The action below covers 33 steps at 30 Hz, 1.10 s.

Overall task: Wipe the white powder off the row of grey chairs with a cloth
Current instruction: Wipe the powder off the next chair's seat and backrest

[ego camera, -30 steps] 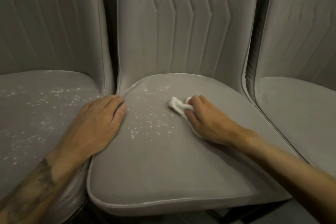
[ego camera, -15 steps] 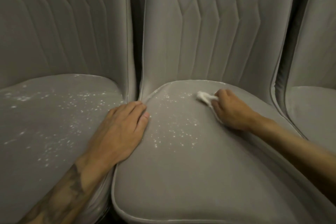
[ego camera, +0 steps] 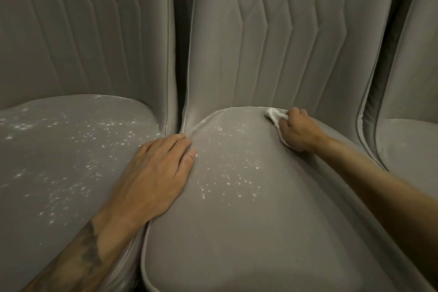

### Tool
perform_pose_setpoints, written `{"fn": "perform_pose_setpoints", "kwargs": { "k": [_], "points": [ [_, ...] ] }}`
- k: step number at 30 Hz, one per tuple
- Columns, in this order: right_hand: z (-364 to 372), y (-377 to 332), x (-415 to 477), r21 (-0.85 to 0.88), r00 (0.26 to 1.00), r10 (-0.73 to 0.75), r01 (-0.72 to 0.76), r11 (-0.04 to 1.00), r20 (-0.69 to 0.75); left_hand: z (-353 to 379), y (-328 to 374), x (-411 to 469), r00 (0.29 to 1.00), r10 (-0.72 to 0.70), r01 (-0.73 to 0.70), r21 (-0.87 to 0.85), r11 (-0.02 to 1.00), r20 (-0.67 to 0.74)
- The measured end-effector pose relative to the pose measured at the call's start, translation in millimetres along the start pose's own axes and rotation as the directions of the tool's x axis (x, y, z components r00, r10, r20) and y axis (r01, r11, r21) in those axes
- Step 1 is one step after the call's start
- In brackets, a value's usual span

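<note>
White powder [ego camera: 94,140] is speckled all over the left chair's seat [ego camera: 23,232], pretty messy. Left hand [ego camera: 154,178] lies flat, fingers straight and together, on the left edge of the middle chair's seat [ego camera: 237,244], with more specks [ego camera: 227,173] just beside it. Right hand [ego camera: 298,130] pinches a bunched white cloth [ego camera: 272,115] against that seat's back edge. Right chair [ego camera: 407,149] is only partly in view.

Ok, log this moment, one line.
right hand: grips cloth, middle seat rear | left hand: flat, seat edge | white powder: middle seat, left seat
</note>
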State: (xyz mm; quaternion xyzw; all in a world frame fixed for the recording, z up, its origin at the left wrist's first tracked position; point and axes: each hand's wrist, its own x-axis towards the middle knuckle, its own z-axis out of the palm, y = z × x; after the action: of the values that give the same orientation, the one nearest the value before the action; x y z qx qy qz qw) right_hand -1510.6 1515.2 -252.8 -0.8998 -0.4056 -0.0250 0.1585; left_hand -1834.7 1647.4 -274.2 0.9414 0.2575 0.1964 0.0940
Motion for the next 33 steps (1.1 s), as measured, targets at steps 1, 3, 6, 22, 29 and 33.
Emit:
{"fn": "perform_pose_setpoints", "kwargs": {
  "k": [1, 3, 6, 22, 29, 33],
  "points": [
    [4, -10, 1, 0.0, 1.0, -0.022, 0.022, 1.0, -0.008, 0, -1, 0, 1.0, 0.004, -0.004, 0.005, 1.0, -0.002],
    [13, -33, -12, 0.044, 0.987, -0.16, 0.16, 0.986, -0.002, 2, -2, -1, 1.0, 0.017, -0.017, 0.029, 0.999, -0.008],
    [12, -40, -39, 0.12, 0.928, -0.371, 0.365, 0.923, 0.028, 5, -3, 0, 0.999, 0.038, -0.036, 0.065, 0.997, -0.027],
    [14, -46, 9, 0.065, 0.927, -0.369, 0.365, 0.929, 0.066, 1, -1, -1, 0.999, 0.012, -0.011, 0.03, 0.999, -0.035],
    [35, -102, -9, 0.182, 0.882, -0.469, 0.453, 0.872, 0.048, 2, -1, -1, 0.999, -0.002, 0.002, 0.016, 1.0, -0.039],
    [25, -100, -9, 0.13, 0.818, -0.572, 0.562, 0.817, 0.063, 2, -2, -1, 1.0, -0.01, 0.01, -0.021, 1.0, -0.01]
  ]
}}
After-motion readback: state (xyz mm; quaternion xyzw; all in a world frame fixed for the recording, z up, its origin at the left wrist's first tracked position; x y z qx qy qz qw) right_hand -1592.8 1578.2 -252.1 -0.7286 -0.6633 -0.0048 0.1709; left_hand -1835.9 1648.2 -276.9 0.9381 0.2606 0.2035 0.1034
